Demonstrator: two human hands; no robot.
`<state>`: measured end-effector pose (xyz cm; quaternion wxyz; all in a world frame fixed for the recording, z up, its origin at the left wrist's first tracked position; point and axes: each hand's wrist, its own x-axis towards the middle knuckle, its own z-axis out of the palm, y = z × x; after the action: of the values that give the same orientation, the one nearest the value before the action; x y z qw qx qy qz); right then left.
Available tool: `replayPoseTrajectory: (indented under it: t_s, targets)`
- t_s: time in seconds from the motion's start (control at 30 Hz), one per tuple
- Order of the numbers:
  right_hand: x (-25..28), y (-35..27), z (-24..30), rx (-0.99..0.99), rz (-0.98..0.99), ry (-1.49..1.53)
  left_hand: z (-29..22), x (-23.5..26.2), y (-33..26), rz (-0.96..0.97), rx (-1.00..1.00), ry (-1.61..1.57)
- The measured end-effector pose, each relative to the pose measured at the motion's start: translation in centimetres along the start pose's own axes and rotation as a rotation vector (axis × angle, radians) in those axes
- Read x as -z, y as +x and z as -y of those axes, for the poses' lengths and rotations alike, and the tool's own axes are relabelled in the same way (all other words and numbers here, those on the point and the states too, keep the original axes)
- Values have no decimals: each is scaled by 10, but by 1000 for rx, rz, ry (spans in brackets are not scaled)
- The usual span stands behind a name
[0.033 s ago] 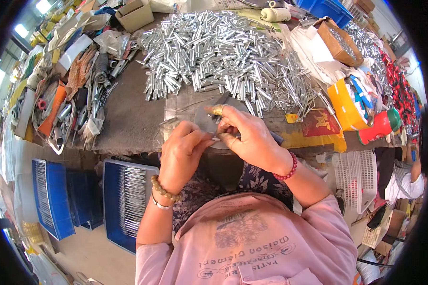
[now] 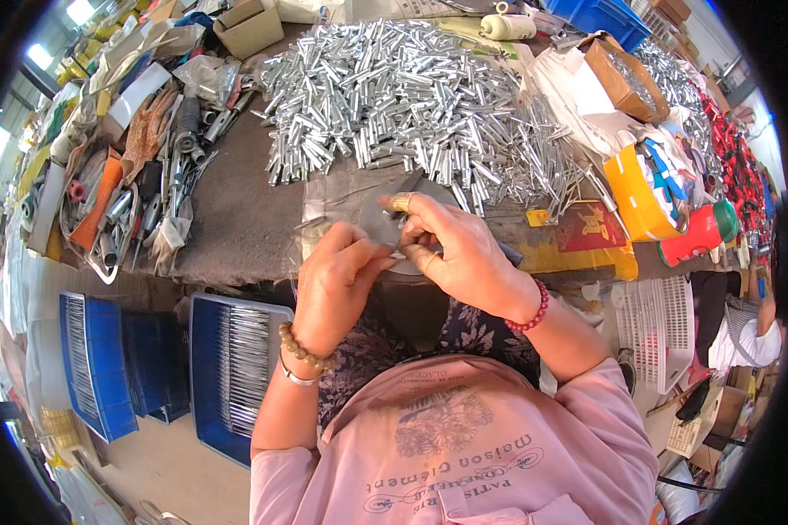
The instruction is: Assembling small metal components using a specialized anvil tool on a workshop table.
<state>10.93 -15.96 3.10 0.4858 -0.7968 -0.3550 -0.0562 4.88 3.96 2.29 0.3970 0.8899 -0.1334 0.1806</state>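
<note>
My left hand (image 2: 331, 273) and my right hand (image 2: 464, 254) meet at the front edge of the workbench, fingertips pinched close together. Between them shows a small pale sliver, too small and covered to name. My right forefinger wears a gold-coloured band (image 2: 398, 202) and points over a grey round disc (image 2: 376, 221), which lies beneath the hands. A dark, narrow piece (image 2: 406, 182) sticks out at the disc's far side. Just beyond is a wide heap of short silvery metal tubes (image 2: 385, 96), with thin metal pins (image 2: 543, 162) at its right side.
Tools and an orange-handled item (image 2: 96, 203) crowd the bench's left. On the right stand a yellow container (image 2: 632, 194), a red jar with a green lid (image 2: 699, 234) and a cardboard box (image 2: 623, 80). Blue bins of metal rods (image 2: 236, 367) sit low at left; a white basket (image 2: 657, 332) at right.
</note>
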Motion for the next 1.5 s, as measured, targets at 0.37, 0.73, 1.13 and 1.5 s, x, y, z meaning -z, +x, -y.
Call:
replayPoseTrajectory:
  t_s: [0.37,0.73,1.13,1.5]
  targets:
    - [6,4,26,223,116,-381,-3,0,2,-6,31,14]
    - [49,-24,0,19,-6,-624,-2,-2,0,0,32,-24]
    - [52,-59,24,63,-117,-422,-1,-6,3,-26,9,-38]
    - [47,-61,21,121,-12,-521,-1,-4,2,-15,26,-11]
